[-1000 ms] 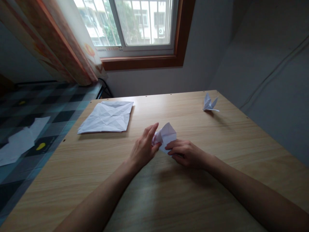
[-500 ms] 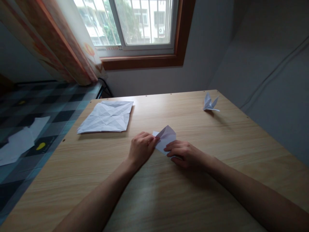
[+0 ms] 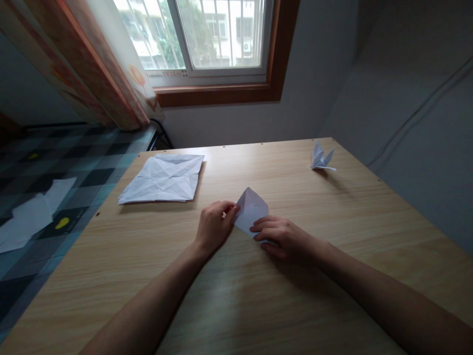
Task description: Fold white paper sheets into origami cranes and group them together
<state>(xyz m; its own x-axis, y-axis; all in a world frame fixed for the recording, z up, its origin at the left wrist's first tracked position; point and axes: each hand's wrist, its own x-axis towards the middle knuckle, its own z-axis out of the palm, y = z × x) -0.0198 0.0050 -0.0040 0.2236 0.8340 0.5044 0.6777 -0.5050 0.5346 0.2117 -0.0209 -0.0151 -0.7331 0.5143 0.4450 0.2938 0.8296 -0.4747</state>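
1. I see both hands low over the middle of the bench, on either side of one piece of folded white paper.
2. My left hand is clamped on the paper: thumb and fingers pinch its left edge, the other fingers curled in.
3. My right hand lies across the lower right of the paper, fingers bent and their tips on it. I cannot tell from here whether the thumb grips it from below.
4. The paper sits between the hands, one pointed corner aimed away from me, towards the far edge of the bench. I cannot make out whether its underside touches the wood.
5. Beyond the left hand, near the far left corner, I have a flat stack of creased white sheets, well apart from the paper.
6. At the far right corner a folded white crane stands on the bench, two points upright and one stretching low to the right.
7. Left of the bench, loose sheets lie on a checked cloth.
8. Ahead of me are a barred window and a flowered curtain.
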